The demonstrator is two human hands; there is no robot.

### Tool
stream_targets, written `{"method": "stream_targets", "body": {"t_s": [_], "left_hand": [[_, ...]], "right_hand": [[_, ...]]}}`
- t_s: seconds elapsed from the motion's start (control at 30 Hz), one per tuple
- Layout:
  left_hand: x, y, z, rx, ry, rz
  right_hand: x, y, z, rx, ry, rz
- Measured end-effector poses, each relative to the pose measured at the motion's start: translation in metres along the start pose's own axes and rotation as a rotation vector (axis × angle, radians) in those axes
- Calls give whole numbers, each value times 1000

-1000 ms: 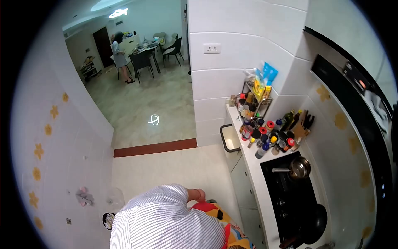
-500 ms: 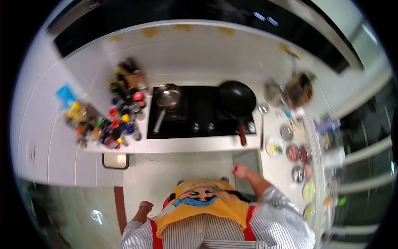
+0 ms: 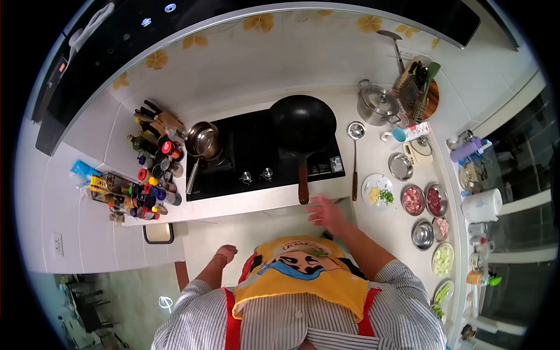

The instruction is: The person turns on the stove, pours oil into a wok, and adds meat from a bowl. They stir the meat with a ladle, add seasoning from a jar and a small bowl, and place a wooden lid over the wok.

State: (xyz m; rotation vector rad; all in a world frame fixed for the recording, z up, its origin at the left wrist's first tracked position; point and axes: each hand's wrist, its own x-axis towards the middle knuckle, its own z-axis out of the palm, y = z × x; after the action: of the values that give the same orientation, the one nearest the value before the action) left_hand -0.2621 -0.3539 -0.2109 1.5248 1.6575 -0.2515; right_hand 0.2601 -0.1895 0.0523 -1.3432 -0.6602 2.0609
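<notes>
My right hand [image 3: 326,214] is in front of the counter edge, fingers spread, just below the wooden handle of the black wok [image 3: 303,125]; a small gap seems to separate them. It holds nothing. The wok sits on the right burner of the black cooktop [image 3: 251,185]. My left hand [image 3: 226,252] hangs low in front of the cabinets, its fingers curled with nothing visible in them. On the left burner stands a steel saucepan [image 3: 203,140], its handle pointing toward me. A ladle [image 3: 355,157] lies on the counter right of the cooktop.
A plate of chopped garnish [image 3: 373,185], bowls of cut meat [image 3: 413,199] and a plate of pale green pieces [image 3: 443,259] line the right counter. A lidded steel pot [image 3: 378,105] stands behind. Sauce bottles [image 3: 154,189] crowd the left corner. The range hood [image 3: 192,26] overhangs.
My view has turned and sharpened. My right hand has risen toward the wok handle and its fingers have spread. My left hand has come up and inward.
</notes>
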Motion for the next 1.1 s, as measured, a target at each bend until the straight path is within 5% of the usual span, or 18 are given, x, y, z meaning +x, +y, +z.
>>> {"method": "stream_targets", "body": {"t_s": [0.07,0.17,0.4,0.5,0.57,0.6,0.63,0.7,0.8,0.83,0.9,1.1], "left_hand": [[-6,52,9,-405,-40,-175],[-11,88,27,-445,-60,-198],[-67,56,51,376,-220,287],[-84,19,55,16,-346,-131],[-84,-1,52,-88,-362,-239],[-81,-7,51,143,-322,-93],[-79,-63,90,-722,-37,-111],[-37,-47,46,433,-306,79],[-27,-27,9,0,-61,-99],[-9,-23,-9,540,-164,244],[-26,21,-37,-341,8,-276],[6,24,-30,-402,48,-190]], "right_hand": [[7,-24,18,-121,-102,37],[8,-47,41,-194,-80,-46],[23,-39,41,-160,90,-156],[20,-41,44,-202,174,-179],[22,-33,41,-193,153,-209],[22,-32,44,-199,154,-203],[21,-32,47,-212,159,-172],[20,-31,52,-226,163,-141],[19,-32,57,-259,165,-133],[18,-33,58,-267,159,-132],[17,-32,55,-266,158,-130],[62,25,-36,-248,228,-84]]}}
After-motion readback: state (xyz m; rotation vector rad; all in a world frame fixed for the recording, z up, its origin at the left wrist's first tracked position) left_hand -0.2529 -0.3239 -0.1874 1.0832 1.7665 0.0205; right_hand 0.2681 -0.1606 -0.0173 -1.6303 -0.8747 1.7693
